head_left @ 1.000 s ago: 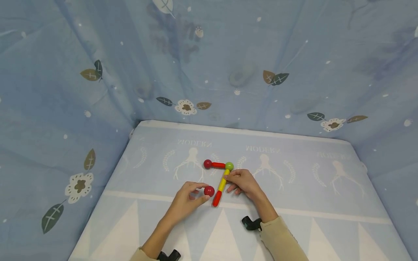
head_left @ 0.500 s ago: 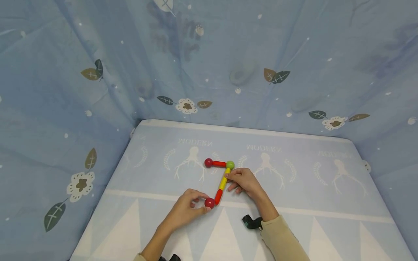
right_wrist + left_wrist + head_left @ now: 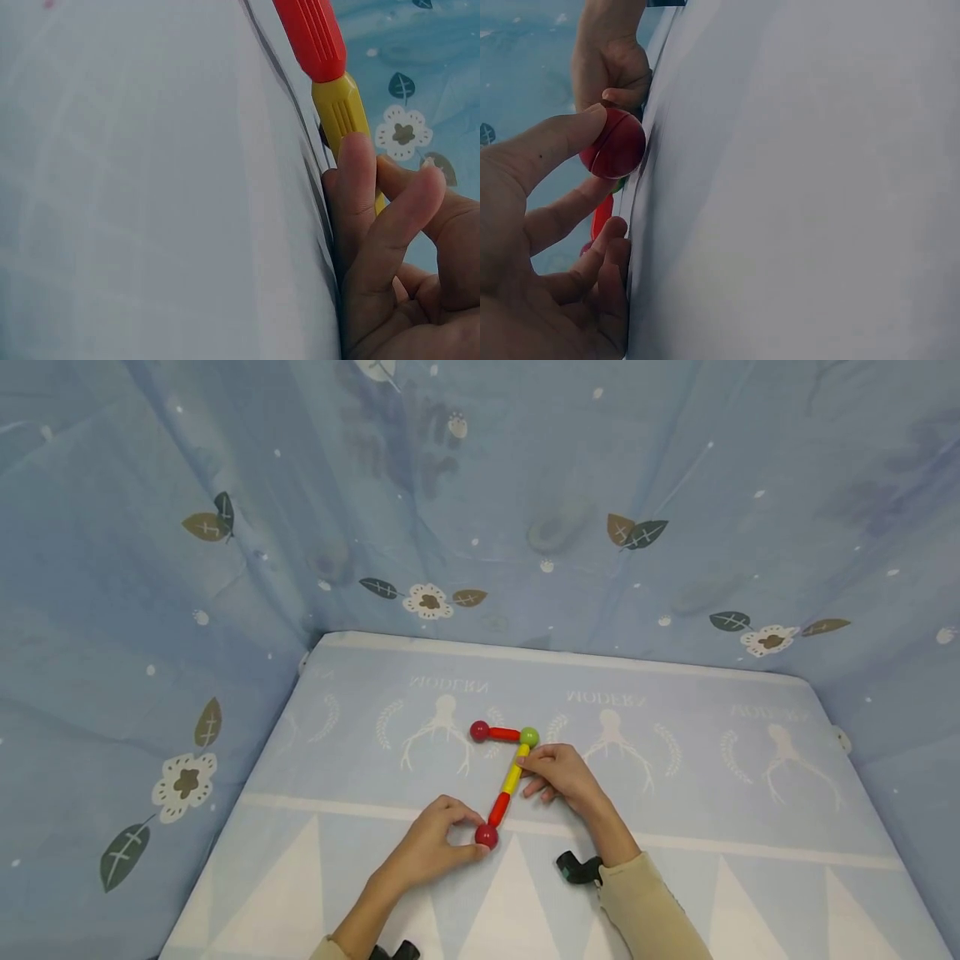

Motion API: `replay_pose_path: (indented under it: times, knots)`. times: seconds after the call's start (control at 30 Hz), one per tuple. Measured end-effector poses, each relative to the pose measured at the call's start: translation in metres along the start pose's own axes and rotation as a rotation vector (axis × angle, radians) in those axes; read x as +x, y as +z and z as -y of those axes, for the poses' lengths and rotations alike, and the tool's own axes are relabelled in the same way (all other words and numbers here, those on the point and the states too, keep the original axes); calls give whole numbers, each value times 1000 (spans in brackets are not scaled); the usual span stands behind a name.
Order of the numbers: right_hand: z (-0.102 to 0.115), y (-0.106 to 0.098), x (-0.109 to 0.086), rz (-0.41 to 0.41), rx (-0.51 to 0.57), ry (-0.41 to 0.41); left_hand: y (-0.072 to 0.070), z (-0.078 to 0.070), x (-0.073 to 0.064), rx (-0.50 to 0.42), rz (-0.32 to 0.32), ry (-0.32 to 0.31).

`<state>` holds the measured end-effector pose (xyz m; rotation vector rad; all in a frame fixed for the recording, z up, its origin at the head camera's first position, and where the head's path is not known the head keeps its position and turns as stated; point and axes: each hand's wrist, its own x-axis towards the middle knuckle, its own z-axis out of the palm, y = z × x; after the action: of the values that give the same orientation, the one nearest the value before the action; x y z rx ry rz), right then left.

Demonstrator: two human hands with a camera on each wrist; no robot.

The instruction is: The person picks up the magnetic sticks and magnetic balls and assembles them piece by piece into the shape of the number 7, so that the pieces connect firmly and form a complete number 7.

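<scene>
Between thumb and finger my left hand [image 3: 438, 842] pinches a red ball [image 3: 616, 144]. In the head view that ball touches the near end of a red rod [image 3: 498, 809]. The red rod joins end to end with a yellow rod [image 3: 341, 112], which my right hand [image 3: 562, 777] pinches near its far end. A green ball [image 3: 528, 737] sits at the yellow rod's far tip. From the green ball a second red rod [image 3: 504, 734] runs left to another red ball [image 3: 479, 731]. Much of the yellow rod hides behind the right fingers in the right wrist view.
The pieces lie on a table with a pale blue and white patterned cloth [image 3: 675, 760]. Blue curtains [image 3: 480, 510] printed with leaves and flowers hang behind and at both sides. A black wrist device [image 3: 577, 867] sits by the right cuff.
My left hand has brought its red ball toward me and slightly right, from beside the rods to the near red rod's end. The right hand has stayed nearly still on the yellow rod.
</scene>
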<state>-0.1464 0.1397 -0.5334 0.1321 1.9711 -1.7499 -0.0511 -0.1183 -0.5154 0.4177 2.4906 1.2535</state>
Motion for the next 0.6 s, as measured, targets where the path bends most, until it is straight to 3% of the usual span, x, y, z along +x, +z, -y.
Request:
replay_pose_path:
  times: [0.6]
  knots:
    - [1,-1,-3,-27,10,1,3,0,7,14,52,-6]
